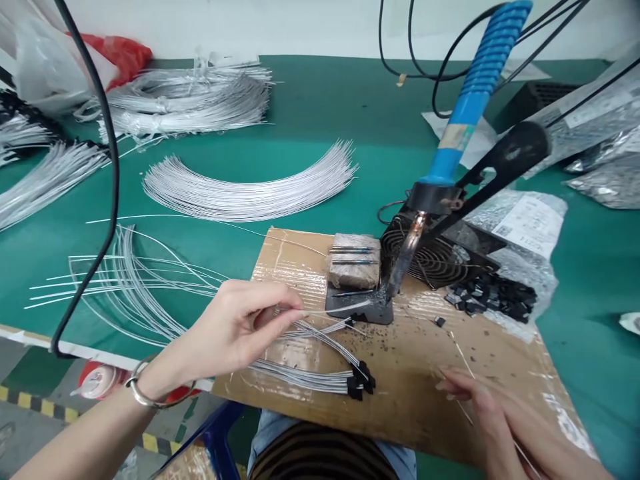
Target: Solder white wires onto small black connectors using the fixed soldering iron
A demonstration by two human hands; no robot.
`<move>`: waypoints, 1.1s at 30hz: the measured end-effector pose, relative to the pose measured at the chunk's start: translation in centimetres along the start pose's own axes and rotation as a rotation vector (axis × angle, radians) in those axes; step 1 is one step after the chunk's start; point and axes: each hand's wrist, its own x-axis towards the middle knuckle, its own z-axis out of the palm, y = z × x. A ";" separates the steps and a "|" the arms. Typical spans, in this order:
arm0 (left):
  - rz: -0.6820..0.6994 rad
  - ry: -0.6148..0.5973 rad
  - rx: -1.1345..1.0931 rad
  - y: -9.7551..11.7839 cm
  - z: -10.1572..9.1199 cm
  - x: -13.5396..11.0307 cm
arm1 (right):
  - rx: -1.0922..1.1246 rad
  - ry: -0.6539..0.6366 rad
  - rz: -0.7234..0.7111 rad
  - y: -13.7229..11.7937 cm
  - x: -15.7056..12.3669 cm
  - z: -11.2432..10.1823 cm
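Observation:
My left hand (250, 323) pinches a thin white wire (340, 310) between thumb and fingertips. The wire's free end reaches over a small black plate (357, 313), below the tip of a blue-handled soldering iron (407, 253) held in a stand. Under my left hand lie bundles of white wires (310, 377) with black pieces (360, 380) on their ends. At the right, my right hand (480, 403), partly blurred, has its fingers closed around a thin pale strand (463, 353); its exact kind is unclear.
A cardboard sheet (400, 413) covers the front of the green table (320, 100). A fan (430, 257) and a pile of small black parts (493, 297) sit beside the iron. White wire bundles (255, 193) lie behind. A black cable (113, 167) hangs at left.

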 end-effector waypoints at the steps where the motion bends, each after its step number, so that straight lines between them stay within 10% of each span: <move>1: -0.008 -0.019 -0.049 0.1 0.3 0.0 | -0.020 -0.043 -0.045 0.2 0.0 -0.2; 4: -0.037 -0.072 -0.111 0.2 1.0 -0.1 | -0.073 -0.165 -0.143 -0.1 0.3 -0.4; 9: -0.161 -0.235 -0.164 0.6 1.0 0.3 | 0.144 0.106 0.241 -2.9 0.3 1.5; 13: -0.189 -0.291 -0.327 0.7 0.6 1.1 | 0.164 0.113 0.253 -3.8 0.2 2.6; 27: -0.238 -0.216 -0.271 -0.9 0.2 1.0 | 0.203 0.073 0.211 -2.5 0.3 3.3; 33: -0.289 -0.235 -0.287 -0.8 0.3 0.1 | 0.519 0.101 0.546 -5.8 2.2 4.8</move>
